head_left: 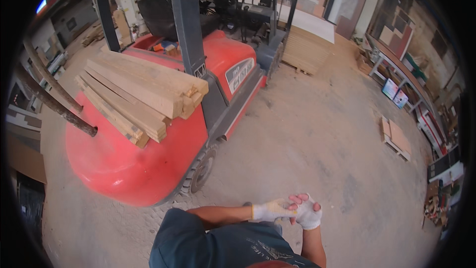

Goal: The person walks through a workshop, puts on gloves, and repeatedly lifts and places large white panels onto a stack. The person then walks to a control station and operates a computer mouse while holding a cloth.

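My left hand (271,210) and my right hand (309,214) meet in front of my body, both in white knit work gloves with bare fingertips. The left fingers are closed against the right palm; whether they pinch the glove or something small is hidden. Loosely bent, the right hand's fingers stay apart, with no object seen in them. Nearest to the hands, ahead and to the left, stands a red forklift (134,173) with a black rear tyre (201,171). A stack of wooden boards (134,82) lies on its rear body, apart from my hands.
Two dark poles (54,100) stick up by the forklift's rear left. Beyond it stands a pile of flat panels (305,47). On the concrete floor (297,139) at right lies a small pallet with boards (395,138). A long bench (404,69) and leaning sheets (349,7) line the right wall.
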The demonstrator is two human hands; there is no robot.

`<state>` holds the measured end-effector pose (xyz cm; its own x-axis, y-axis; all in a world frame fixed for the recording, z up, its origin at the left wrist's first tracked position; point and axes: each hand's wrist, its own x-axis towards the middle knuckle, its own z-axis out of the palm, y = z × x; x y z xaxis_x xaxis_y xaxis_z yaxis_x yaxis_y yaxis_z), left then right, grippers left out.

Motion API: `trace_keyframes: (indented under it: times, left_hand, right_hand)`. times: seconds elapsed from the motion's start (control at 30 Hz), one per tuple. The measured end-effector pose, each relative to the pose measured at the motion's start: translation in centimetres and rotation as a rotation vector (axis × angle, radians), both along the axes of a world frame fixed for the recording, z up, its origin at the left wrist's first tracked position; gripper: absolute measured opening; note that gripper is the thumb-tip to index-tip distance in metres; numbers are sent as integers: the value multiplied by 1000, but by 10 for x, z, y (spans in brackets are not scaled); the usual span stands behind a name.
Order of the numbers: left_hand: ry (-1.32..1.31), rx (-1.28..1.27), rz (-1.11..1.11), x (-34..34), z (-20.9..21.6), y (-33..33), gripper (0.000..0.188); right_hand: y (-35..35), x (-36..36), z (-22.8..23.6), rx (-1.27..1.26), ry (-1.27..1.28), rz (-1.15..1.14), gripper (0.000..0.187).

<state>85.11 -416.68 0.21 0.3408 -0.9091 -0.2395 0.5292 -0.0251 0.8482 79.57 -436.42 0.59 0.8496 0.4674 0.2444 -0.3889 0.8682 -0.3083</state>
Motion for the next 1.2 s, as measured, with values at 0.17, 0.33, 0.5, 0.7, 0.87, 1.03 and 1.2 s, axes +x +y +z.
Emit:
trace_keyframes:
  times: [0.17,0.33,0.5,0.7,0.87,1.03,1.2]
  left_hand:
    - [-100,-37,-11,47,46,-26,36]
    - [-333,-27,83,92,106,-35,33]
    - [-352,484,528,161,124,-58,24]
    - [-128,109,814,242,44,-154,28]
    - [-335,-23,738,357,16,-145,50]
    - [-99,-501,1100,566,12,-169,46]
    - [-278,-444,1402,729,63,-114,42]
  right_hand:
    - [-100,88,-2,-130,-320,417,62]
    - [-267,167,-1,-547,-488,392,60]
    - [-304,213,27,-793,-257,-84,69]
    - [-105,305,-37,-682,-131,-345,62]
    - [-105,451,-28,-967,-120,-517,25]
    - [-77,683,23,-1611,-351,-824,30]
    - [7,877,51,-1144,-495,-844,32]
